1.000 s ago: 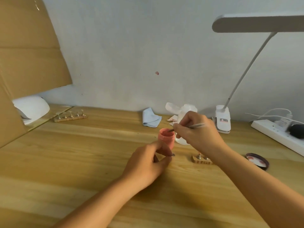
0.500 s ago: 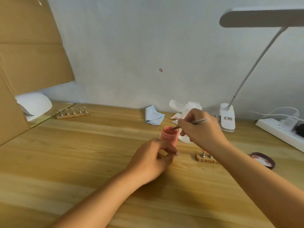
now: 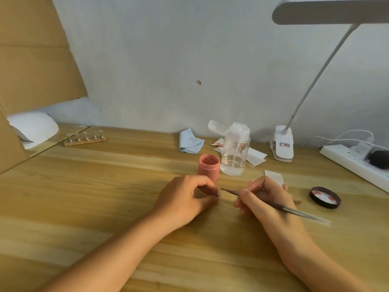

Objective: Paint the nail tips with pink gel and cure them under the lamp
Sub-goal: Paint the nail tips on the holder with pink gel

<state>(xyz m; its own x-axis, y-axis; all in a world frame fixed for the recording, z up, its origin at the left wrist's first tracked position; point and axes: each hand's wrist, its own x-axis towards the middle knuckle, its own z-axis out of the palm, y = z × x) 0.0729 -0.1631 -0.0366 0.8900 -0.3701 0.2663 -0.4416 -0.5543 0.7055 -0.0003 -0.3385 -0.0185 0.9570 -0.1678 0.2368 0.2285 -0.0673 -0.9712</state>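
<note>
The open pink gel jar stands on the wooden table, just beyond my left hand. That hand rests on the table with curled fingers, index and thumb tips together. A small greyish nail shows at the fingertip; I cannot tell whether it is a held nail tip. My right hand grips a thin brush, its bristle end pointing at the left fingertips, almost touching. A wooden strip of several nail-tip stands lies at the back left beside the white curing lamp.
Behind the jar stands a clear pump bottle, with a blue cloth to its left. The black jar lid lies right of my right hand. A clip desk lamp and power strip fill the back right. Cardboard leans at the left.
My left hand let go of the pink jar and drew back toward me. My right hand lifted the brush out of the jar and brought it down to the left fingertips.
</note>
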